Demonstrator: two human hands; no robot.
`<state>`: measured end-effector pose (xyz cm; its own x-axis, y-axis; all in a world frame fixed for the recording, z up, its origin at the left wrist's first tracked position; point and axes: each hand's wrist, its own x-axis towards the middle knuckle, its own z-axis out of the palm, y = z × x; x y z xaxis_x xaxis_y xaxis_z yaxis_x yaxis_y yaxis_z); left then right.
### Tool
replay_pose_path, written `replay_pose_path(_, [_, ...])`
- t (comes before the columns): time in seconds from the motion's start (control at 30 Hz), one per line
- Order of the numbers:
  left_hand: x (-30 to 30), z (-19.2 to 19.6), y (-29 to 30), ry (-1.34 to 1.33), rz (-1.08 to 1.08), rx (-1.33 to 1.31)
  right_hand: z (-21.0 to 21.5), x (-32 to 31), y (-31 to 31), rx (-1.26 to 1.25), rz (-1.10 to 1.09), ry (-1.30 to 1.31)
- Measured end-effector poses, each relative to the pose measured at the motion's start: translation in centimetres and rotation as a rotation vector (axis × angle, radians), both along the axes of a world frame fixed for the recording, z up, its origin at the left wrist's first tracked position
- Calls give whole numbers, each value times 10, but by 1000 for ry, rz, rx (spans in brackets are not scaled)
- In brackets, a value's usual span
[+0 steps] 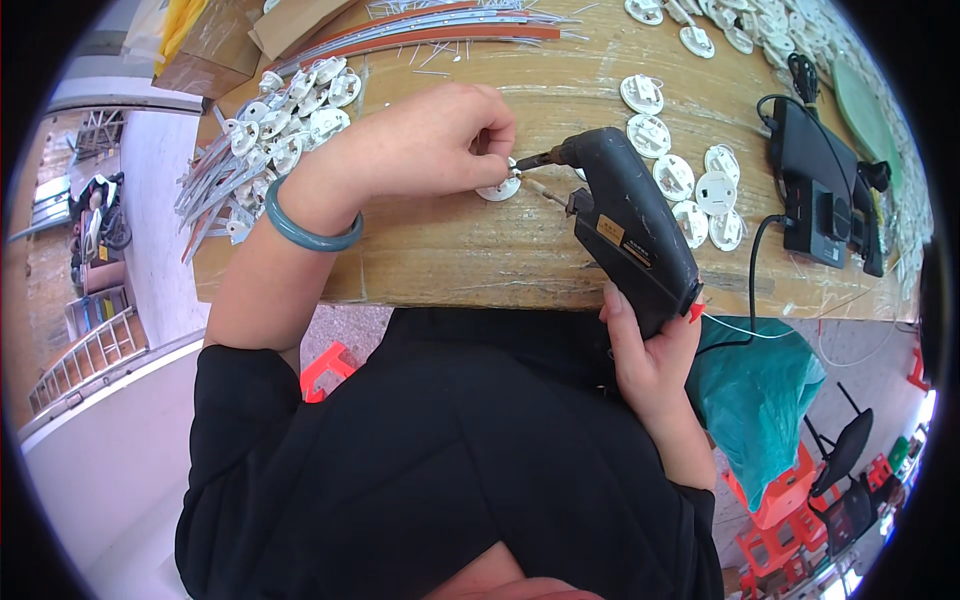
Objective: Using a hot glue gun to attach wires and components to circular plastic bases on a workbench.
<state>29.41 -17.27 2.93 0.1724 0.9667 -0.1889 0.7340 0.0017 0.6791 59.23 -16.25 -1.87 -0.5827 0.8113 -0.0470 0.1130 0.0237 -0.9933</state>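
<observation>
A black soldering gun (pixel 638 215) is gripped by my right hand (pixel 652 362) at the table's front edge, with a red part showing by the fingers. Its tip and a thin solder-feed tube point left, meeting over a small round white disc (pixel 497 191) on the tabletop. My left hand (pixel 435 140) reaches in from the left, with a blue-green bangle on the wrist. Its thumb and forefinger are pinched together right above that disc, next to the gun's tip. What they pinch is hidden by the fingers.
Several white discs (pixel 673 177) lie right of the gun. A pile of discs with wire strips (pixel 285 125) sits at left. Strips (pixel 430 30) and a cardboard box (pixel 210 48) are at the back. A black power adapter (pixel 820 200) with cables stands at right; a teal bag (pixel 755 400) hangs below.
</observation>
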Motion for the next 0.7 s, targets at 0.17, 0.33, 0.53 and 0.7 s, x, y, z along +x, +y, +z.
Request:
replay_pose_path(0.17, [1, -1, 0, -62, 38, -55, -1, 2, 1, -17, 18, -37])
replay_pose_path(0.33, [0, -3, -1, -37, 17, 15, -2, 3, 2, 8, 37, -46])
replay_pose_path(0.53, [-1, -2, -2, -29, 18, 26, -1, 1, -2, -69, -62, 107])
replay_pose_path(0.7, [0, -3, -3, -32, 25, 37, -1, 0, -2, -68, -83, 124])
